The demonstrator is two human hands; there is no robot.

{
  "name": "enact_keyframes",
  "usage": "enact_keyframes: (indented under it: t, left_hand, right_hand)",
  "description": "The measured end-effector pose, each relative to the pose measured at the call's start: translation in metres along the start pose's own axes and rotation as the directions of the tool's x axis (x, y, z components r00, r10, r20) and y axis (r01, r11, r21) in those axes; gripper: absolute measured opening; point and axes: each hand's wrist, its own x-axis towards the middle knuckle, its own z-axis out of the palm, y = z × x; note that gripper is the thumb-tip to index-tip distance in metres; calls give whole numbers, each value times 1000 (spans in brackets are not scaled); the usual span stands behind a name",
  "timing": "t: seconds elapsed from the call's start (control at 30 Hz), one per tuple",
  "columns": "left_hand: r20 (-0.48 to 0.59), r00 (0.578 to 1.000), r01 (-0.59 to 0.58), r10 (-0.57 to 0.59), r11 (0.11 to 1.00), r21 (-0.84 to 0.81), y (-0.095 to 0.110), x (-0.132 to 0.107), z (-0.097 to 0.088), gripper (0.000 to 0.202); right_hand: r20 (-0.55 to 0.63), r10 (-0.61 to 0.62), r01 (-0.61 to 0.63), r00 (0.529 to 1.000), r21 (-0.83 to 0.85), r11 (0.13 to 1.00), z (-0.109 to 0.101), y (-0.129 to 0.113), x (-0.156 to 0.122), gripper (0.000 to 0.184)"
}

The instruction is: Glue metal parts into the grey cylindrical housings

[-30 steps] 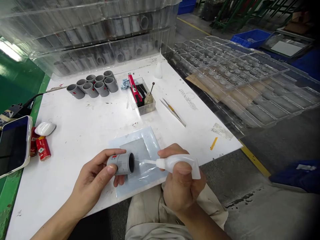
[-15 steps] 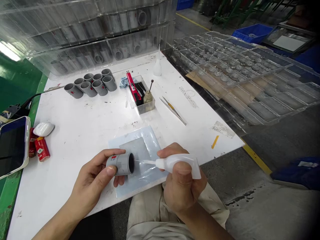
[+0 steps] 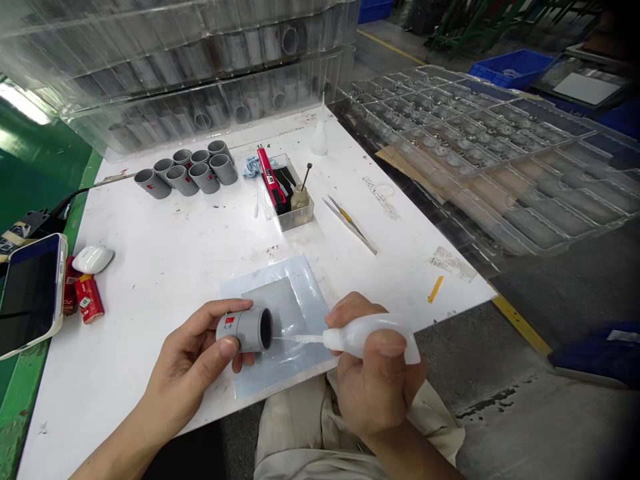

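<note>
My left hand [image 3: 193, 360] holds a short grey tube [image 3: 245, 330] on its side between thumb and fingers, its dark open end facing right. A small red mark and some lettering show on its wall. In my right hand [image 3: 377, 373] is a white squeeze bottle [image 3: 373, 333], lying nearly level with its thin nozzle pointing left. The nozzle's tip is right by the rim of the tube; whether it touches I cannot tell. Below both lies a light blue sheet [image 3: 313, 287] with a grey patch under clear film.
Several grey tubes [image 3: 203, 179] stand at the back left. A clear box [image 3: 300, 217] holds a red cutter [image 3: 270, 177] and a small jar. Tweezers [image 3: 350, 225], a second squeeze bottle [image 3: 319, 137], a phone [image 3: 35, 287] and stacked clear trays [image 3: 200, 80] surround the work area.
The bottle has turned a little and sits slightly further right from the tube's mouth. The tube has rolled slightly, showing more of its red mark. The whole view has shifted a little.
</note>
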Motion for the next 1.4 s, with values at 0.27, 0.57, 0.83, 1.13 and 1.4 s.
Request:
enact_keyframes:
  t: [0.27, 0.57, 0.83, 1.13, 1.4]
  left_hand:
    - [-9, 996, -83, 84, 995, 53, -8, -2, -4, 32]
    - [15, 993, -114, 113, 991, 74, -7, 0, -3, 25]
    - [100, 987, -132, 123, 987, 95, -10, 1, -10, 26]
    - [8, 993, -116, 116, 993, 26, -4, 0, -1, 25]
    - [59, 990, -129, 128, 992, 9, -3, 1, -1, 26]
  right_hand:
    - [6, 48, -48, 999, -27, 998, 0, 0, 3, 40]
    - [-6, 16, -16, 1000, -71, 997, 1, 1, 5, 43]
    - [-23, 28, -30, 999, -101, 994, 0, 1, 2, 41]
    - [-2, 64, -64, 998, -90, 994, -4, 2, 0, 38]
    - [19, 50, -48, 999, -81, 996, -5, 1, 2, 41]
